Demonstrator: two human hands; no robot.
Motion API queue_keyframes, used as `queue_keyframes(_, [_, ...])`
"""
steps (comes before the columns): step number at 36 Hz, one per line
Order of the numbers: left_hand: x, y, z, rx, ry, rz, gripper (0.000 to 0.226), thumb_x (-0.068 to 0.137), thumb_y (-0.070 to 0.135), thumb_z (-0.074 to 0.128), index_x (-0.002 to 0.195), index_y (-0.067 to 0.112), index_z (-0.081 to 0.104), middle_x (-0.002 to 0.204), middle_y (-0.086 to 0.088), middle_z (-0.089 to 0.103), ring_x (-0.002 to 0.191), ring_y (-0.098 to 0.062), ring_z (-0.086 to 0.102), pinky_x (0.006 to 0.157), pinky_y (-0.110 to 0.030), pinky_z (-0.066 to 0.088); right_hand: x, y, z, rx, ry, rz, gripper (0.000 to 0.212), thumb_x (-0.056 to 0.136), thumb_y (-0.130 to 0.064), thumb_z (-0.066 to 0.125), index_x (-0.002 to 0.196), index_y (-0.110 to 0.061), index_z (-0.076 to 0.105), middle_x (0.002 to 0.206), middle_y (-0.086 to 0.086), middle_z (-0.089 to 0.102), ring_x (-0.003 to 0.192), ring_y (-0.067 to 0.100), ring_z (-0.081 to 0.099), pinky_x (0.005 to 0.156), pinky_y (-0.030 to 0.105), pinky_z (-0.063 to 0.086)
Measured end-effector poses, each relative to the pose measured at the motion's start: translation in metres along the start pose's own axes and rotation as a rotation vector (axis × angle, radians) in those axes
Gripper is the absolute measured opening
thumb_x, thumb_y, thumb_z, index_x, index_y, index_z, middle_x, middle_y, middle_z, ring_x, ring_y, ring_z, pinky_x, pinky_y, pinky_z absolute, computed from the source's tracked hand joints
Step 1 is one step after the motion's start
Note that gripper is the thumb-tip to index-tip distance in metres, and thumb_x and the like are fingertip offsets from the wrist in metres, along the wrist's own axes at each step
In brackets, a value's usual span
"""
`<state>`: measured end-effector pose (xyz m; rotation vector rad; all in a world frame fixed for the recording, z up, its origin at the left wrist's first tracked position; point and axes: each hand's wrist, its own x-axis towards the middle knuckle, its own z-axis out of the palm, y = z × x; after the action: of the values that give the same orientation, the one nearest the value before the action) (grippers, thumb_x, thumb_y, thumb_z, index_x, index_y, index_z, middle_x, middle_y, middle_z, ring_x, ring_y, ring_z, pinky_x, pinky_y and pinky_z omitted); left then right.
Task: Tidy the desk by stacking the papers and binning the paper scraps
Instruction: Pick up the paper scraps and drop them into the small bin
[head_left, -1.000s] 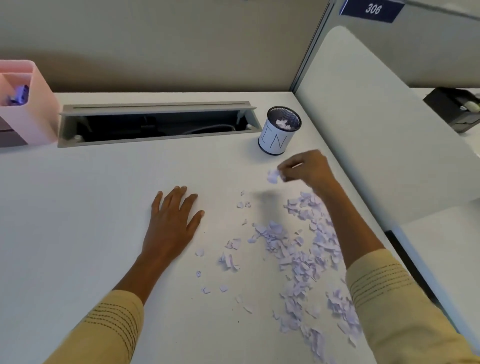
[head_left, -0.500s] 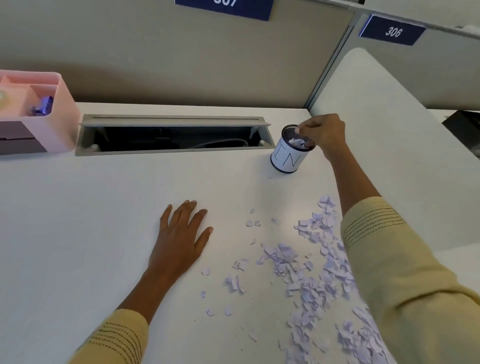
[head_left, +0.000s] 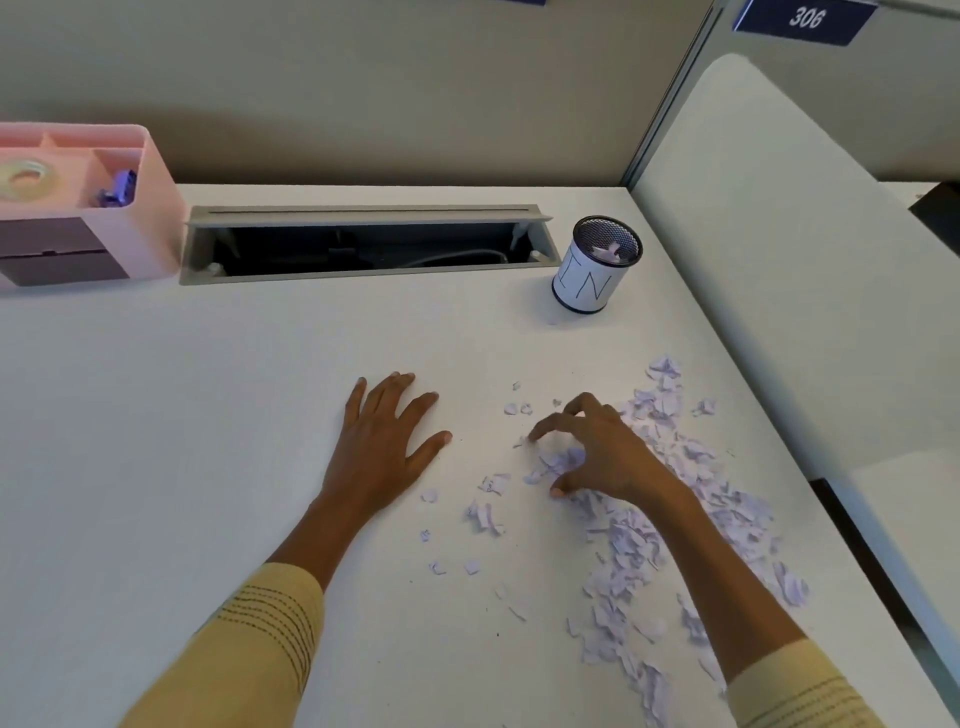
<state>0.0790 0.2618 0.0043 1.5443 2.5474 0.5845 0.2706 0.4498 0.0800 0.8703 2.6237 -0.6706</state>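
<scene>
Sleeves of pale yellow knit frame the lower edge of the view, one on each forearm reaching over a white counter (head_left: 156, 467). Torn scraps of pale lilac paper (head_left: 639, 551) lie strewn in a loose band across the right part of the counter, from the near edge up past the right hand, with smaller bits scattered toward the middle. The right hand (head_left: 597, 457) arches over the upper part of that heap, its fingers (head_left: 540, 430) spread and bent, tips down among the scraps; whether they grip any piece cannot be told. The left hand (head_left: 384, 441) lies flat on the bare counter just left of the scraps, palm down, fingers straight and slightly apart, holding nothing. Farther back stands a small round black mesh cup with a white paper label (head_left: 592, 270), upright and well apart from both hands, with a few lilac scraps inside. Left of it runs a long grey cable slot (head_left: 363, 244), its flap open. A pink plastic desk organiser (head_left: 156, 208) sits at the far left.
</scene>
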Motion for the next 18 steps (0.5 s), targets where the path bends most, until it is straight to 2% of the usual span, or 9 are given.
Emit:
queue_keyframes(5, [-0.001,0.001,0.0,-0.023,0.02,0.005,0.063,0.089,0.062,0.037,0.127,0.018,0.06,0.139,-0.011,0.05,0.134,-0.026,0.042,0.115,-0.051,0.021,0.001,-0.006,0.001,0.073,0.03,-0.005,0.033,0.07,-0.015,0.08,0.099,-0.026,0.07,0.103,0.0,0.047,0.088,0.015,0.048,0.062,0.014,0.035])
queue_keyframes(9, [-0.001,0.0,0.002,-0.01,0.038,0.013,0.062,0.089,0.061,0.036,0.127,0.018,0.06,0.139,-0.011,0.051,0.133,-0.027,0.043,0.115,-0.051,0.022,0.005,-0.002,-0.004,0.117,0.057,0.013,0.017,0.07,-0.008,0.079,0.085,-0.016,0.076,0.088,0.0,0.055,0.082,0.016,0.054,0.057,0.01,0.037])
queue_keyframes(12, [-0.001,-0.001,0.003,0.001,0.052,0.015,0.063,0.089,0.061,0.036,0.128,0.018,0.06,0.139,-0.011,0.05,0.133,-0.026,0.042,0.115,-0.05,0.021,0.008,0.0,-0.008,0.166,0.06,0.034,0.013,0.068,-0.005,0.079,0.08,-0.01,0.077,0.078,-0.006,0.06,0.07,0.011,0.055,0.054,0.005,0.04])
queue_keyframes(15, [-0.002,-0.001,0.004,0.001,0.073,0.02,0.064,0.089,0.062,0.035,0.127,0.018,0.06,0.139,-0.01,0.05,0.133,-0.026,0.042,0.115,-0.05,0.021,0.015,0.003,-0.019,0.204,0.084,0.047,0.012,0.07,-0.002,0.076,0.08,-0.008,0.077,0.083,0.005,0.071,0.062,0.004,0.055,0.052,0.001,0.039])
queue_keyframes(18, [-0.002,-0.001,0.005,0.001,0.089,0.026,0.063,0.09,0.062,0.035,0.127,0.018,0.06,0.139,-0.01,0.05,0.133,-0.025,0.042,0.115,-0.051,0.021,0.025,0.006,-0.04,0.232,0.197,0.069,0.012,0.073,0.0,0.072,0.083,-0.007,0.077,0.081,0.007,0.072,0.057,-0.002,0.054,0.051,0.0,0.038])
